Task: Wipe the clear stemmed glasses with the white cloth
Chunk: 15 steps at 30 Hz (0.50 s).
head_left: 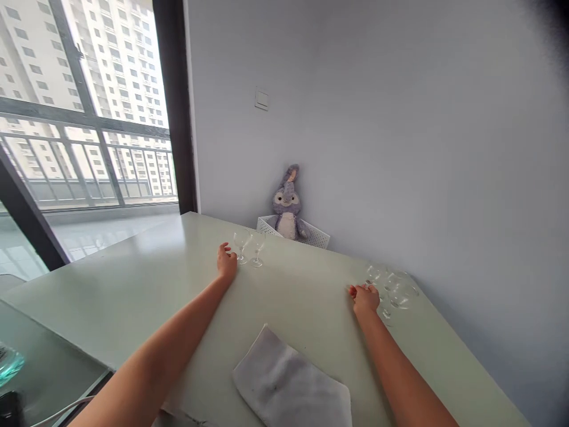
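My left hand (pixel 227 261) is beside two clear stemmed glasses, its fingers loosely bent and apart, with nothing seen in them. One glass (pixel 241 240) stands upright right by that hand; the other glass (pixel 256 246) is just to its right, also upright. On the right side of the table, my right hand (pixel 367 298) is closed, with a small red thing (pixel 352 291) showing at its fingers; its kind is too small to make out. Several more clear stemmed glasses (pixel 401 296) are close behind and beside this hand, some seeming to lie on their sides.
A grey cloth (pixel 291 379) lies on the pale table (pixel 200 332) between my forearms. Behind the far edge, a plush rabbit (pixel 287 207) sits in a white perforated basket (pixel 317 237) against the wall. At lower left are a glass surface (pixel 48 356) and a white cable (pixel 62 411).
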{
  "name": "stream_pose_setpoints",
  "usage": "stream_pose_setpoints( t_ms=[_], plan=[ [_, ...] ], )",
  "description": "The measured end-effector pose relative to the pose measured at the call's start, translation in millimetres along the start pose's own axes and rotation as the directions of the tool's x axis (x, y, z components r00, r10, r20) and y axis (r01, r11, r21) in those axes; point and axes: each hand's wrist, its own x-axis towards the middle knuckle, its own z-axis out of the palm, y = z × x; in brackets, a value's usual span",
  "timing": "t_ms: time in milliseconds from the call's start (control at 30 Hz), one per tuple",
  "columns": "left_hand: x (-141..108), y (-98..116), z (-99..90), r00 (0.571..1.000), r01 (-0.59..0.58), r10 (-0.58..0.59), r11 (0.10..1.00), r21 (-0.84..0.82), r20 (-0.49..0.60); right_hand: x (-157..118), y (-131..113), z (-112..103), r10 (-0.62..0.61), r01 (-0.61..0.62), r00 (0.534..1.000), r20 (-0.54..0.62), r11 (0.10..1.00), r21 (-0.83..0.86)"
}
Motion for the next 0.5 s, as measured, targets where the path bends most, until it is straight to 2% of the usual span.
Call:
stream_pose_setpoints(
  t_ms=[100,167,333,500],
  plan=[
    [-2,0,0.1,1.0,-0.014,0.014,1.0,0.012,0.01,-3,4,9,0.048,-0.047,0.997,-0.058,0.999,0.013],
    [-3,0,0.3,1.0,-0.018,0.017,1.0,0.018,0.013,-11,7,16,0.064,-0.064,0.997,-0.038,0.998,0.013],
    [-4,3,-1.3,1.0,-0.002,0.001,1.0,0.027,0.009,-51,10,43,0.094,-0.093,0.987,0.133,0.996,-0.012],
    [-13,7,-8.8,0.998,0.05,-0.049,0.998,0.042,-0.026,-102,11,77,0.128,-0.12,0.931,0.341,0.992,-0.045]
  ],
)
